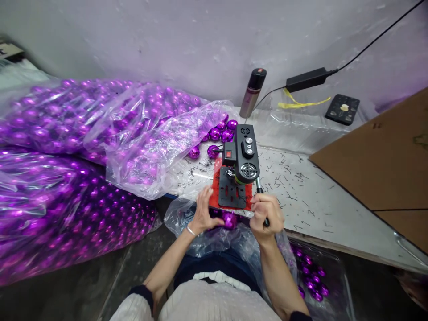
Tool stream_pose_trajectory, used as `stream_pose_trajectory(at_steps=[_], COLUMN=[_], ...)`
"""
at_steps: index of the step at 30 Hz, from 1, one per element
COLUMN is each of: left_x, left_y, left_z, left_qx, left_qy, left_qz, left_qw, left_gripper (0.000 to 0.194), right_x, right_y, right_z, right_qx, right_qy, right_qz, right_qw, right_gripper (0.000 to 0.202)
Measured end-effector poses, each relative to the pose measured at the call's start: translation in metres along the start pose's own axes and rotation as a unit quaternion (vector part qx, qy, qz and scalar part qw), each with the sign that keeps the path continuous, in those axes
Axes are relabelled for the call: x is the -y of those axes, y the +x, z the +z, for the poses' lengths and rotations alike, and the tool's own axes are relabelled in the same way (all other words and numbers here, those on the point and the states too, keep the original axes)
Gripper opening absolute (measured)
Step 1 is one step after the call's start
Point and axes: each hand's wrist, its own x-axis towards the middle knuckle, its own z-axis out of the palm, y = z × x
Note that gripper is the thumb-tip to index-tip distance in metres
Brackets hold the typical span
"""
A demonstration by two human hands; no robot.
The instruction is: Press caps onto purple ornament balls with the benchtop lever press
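Observation:
A black press-like machine [246,154] with a red switch stands on a red mat [216,196] at the table's front edge. My right hand [267,214] is wrapped round the black grip of its lever [258,185]. Left of the machine's base plate [231,196], my left hand [202,214] has its fingers spread, with the thumb pointing toward a shiny purple ball [229,220] just below the table edge. Several purple balls [214,133] lie behind the machine on its left.
Big clear bags of purple balls [67,187] fill the left side. Behind the machine stand a spray can [253,92], a power adapter [306,79] and a phone [343,109]. Cardboard [384,165] leans at right. More balls [310,278] lie in a bag below.

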Motion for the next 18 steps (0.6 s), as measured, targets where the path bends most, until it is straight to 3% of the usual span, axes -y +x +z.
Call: stream_pose_trajectory(at_steps=[2,5,7,9,13,18], left_x=[0.022,0.056,0.072,0.079,0.073,0.052], left_y=[0.038,0.108,0.146,0.17,0.185,0.167], left_z=[-0.004,-0.008,-0.01,-0.011,-0.014,-0.026], left_qx=[-0.049,-0.104,-0.096,-0.053,0.02,0.086], left_qy=[0.045,0.109,0.137,0.166,0.211,0.206], left_qz=[-0.093,-0.251,-0.312,-0.326,-0.325,-0.326], left_qw=[0.993,0.956,0.935,0.929,0.922,0.919], left_gripper=[0.079,0.062,0.058,0.056,0.044,0.038], right_x=[-0.001,-0.001,-0.001,-0.001,-0.001,-0.001], right_y=[-0.001,0.001,0.001,0.001,-0.001,-0.001], right_z=[0.001,0.001,0.001,0.001,0.001,0.002], right_qx=[-0.009,-0.013,-0.008,-0.005,-0.007,-0.005], right_qy=[0.001,-0.001,-0.003,-0.006,-0.008,-0.006], right_qz=[-0.004,-0.014,-0.016,-0.014,-0.005,0.0], right_qw=[1.0,1.0,1.0,1.0,1.0,1.0], right_gripper=[0.022,0.023,0.024,0.023,0.023,0.024])
